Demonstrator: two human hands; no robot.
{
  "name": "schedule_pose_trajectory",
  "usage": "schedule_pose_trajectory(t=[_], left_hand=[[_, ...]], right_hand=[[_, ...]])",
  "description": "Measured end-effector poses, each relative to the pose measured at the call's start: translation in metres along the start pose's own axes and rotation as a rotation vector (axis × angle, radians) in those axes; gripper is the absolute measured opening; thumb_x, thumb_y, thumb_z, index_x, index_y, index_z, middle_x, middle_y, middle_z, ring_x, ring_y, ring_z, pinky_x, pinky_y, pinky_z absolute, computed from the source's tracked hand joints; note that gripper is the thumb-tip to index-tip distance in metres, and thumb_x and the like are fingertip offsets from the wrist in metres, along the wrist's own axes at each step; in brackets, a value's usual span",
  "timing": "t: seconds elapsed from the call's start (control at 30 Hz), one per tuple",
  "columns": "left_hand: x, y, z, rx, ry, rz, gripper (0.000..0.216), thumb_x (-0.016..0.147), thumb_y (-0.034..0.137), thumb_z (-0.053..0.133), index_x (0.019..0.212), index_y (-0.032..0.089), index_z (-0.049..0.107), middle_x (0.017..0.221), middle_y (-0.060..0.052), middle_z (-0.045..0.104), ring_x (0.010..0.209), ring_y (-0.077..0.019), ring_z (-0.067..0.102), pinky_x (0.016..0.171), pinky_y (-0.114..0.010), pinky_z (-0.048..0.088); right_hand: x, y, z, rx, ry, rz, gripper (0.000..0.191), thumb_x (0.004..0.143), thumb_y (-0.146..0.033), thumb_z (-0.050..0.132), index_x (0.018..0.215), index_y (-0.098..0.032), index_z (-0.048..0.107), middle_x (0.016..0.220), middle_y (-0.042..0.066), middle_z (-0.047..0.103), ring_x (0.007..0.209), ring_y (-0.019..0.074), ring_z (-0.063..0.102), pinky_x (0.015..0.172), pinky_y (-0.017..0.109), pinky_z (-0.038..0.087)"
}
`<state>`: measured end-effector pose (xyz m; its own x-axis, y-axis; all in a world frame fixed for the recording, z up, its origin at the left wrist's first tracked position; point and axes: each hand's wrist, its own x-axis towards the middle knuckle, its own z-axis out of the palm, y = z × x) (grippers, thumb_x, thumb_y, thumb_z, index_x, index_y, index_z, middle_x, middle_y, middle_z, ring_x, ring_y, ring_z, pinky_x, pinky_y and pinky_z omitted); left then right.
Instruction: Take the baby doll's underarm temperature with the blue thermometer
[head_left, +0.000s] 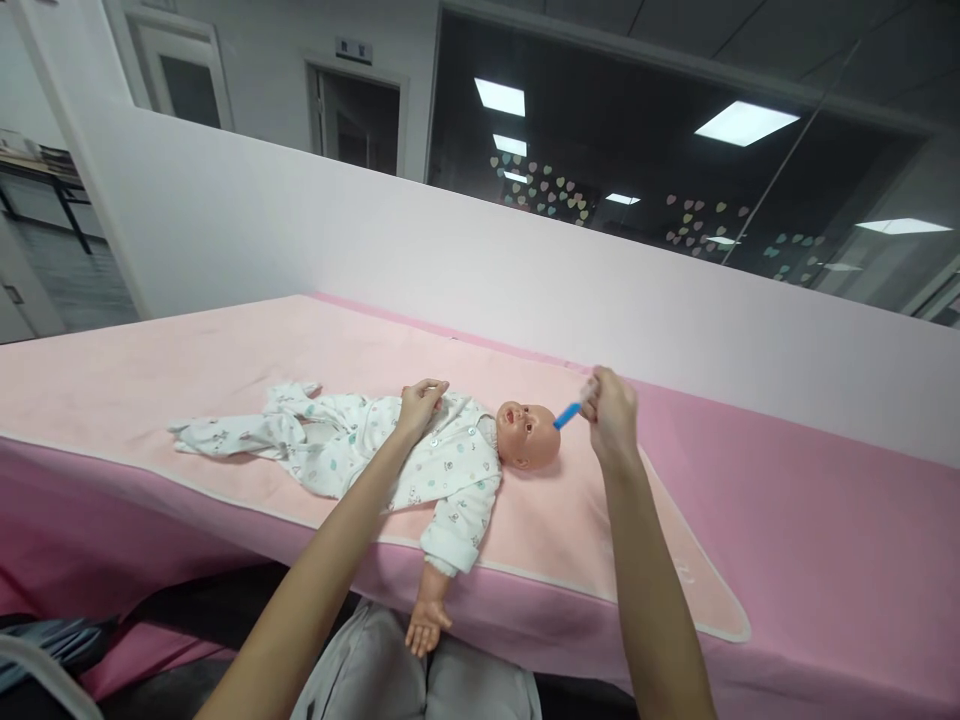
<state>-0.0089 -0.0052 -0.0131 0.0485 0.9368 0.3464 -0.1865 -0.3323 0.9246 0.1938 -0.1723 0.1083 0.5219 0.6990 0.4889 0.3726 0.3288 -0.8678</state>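
A baby doll (527, 436) in a white patterned sleepsuit (450, 465) lies on its back, its head to the right and one arm hanging over the front edge. Above its torso is my left hand (421, 408), fingers curled together; what they hold, if anything, is too small to make out. My right hand (611, 415) is closed around a slim stick with a blue end (568, 416), slanting down toward the top of the doll's bald head. Whether the blue tip touches the head I cannot tell.
A peach mat (247, 340) with a pale border lies over a pink cover (840, 540). Behind it rises a low white partition (420, 260), with a dark window (637, 120) beyond. My grey-trousered legs (390, 665) are under the front edge.
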Motion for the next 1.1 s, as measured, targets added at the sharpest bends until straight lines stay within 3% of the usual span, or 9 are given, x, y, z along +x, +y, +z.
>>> schedule_pose_trajectory(t=[0.13,0.23,0.37,0.63,0.83,1.1], left_hand=[[0.003,-0.001,-0.004,-0.171,0.118,-0.027,0.027,0.064,0.040,0.066,0.068,0.014,0.057,0.044,0.005,0.042,0.038,-0.0056,0.033,0.039,-0.019,0.024],[0.003,-0.002,-0.006,-0.206,0.115,-0.036,0.025,0.064,0.037,0.067,0.068,0.014,0.057,0.044,0.005,0.042,0.040,-0.0056,0.034,0.040,-0.018,0.027],[0.003,-0.004,-0.005,-0.226,0.125,-0.050,0.024,0.064,0.036,0.066,0.068,0.015,0.057,0.045,0.005,0.044,0.041,-0.0052,0.036,0.041,-0.018,0.027],[0.005,-0.006,-0.005,-0.226,0.127,-0.041,0.022,0.064,0.035,0.065,0.068,0.014,0.058,0.047,0.004,0.046,0.042,-0.0062,0.038,0.041,-0.019,0.029],[0.005,-0.006,-0.006,-0.225,0.124,-0.043,0.023,0.064,0.036,0.065,0.068,0.015,0.057,0.049,0.004,0.046,0.043,-0.0064,0.040,0.043,-0.019,0.031],[0.004,-0.006,-0.005,-0.187,0.124,-0.020,0.022,0.065,0.036,0.062,0.068,0.015,0.056,0.049,0.004,0.047,0.043,-0.0072,0.042,0.044,-0.020,0.033]], right_hand=[[0.043,-0.005,0.049,-0.158,-0.252,-0.103,0.029,0.072,-0.026,0.042,0.050,-0.022,0.023,0.047,-0.007,0.019,0.043,0.0060,0.019,0.041,0.021,0.017],[0.059,-0.002,0.076,-0.308,-0.277,-0.119,0.031,0.074,-0.026,0.039,0.049,-0.022,0.022,0.045,-0.006,0.020,0.043,0.0066,0.020,0.041,0.022,0.017],[0.071,0.010,0.093,-0.488,-0.353,-0.051,0.031,0.072,-0.022,0.041,0.046,-0.023,0.024,0.042,-0.006,0.023,0.041,0.0073,0.022,0.042,0.022,0.018],[0.066,0.024,0.099,-0.567,-0.377,-0.053,0.034,0.071,-0.021,0.045,0.044,-0.022,0.024,0.041,-0.006,0.020,0.041,0.0078,0.020,0.043,0.023,0.017],[0.068,0.026,0.092,-0.492,-0.503,0.013,0.034,0.076,-0.026,0.041,0.046,-0.022,0.026,0.039,-0.006,0.025,0.038,0.0063,0.022,0.041,0.022,0.019],[0.075,0.025,0.077,-0.503,-0.474,0.041,0.030,0.070,-0.023,0.048,0.045,-0.022,0.031,0.036,-0.007,0.026,0.036,0.0057,0.022,0.040,0.022,0.018]])
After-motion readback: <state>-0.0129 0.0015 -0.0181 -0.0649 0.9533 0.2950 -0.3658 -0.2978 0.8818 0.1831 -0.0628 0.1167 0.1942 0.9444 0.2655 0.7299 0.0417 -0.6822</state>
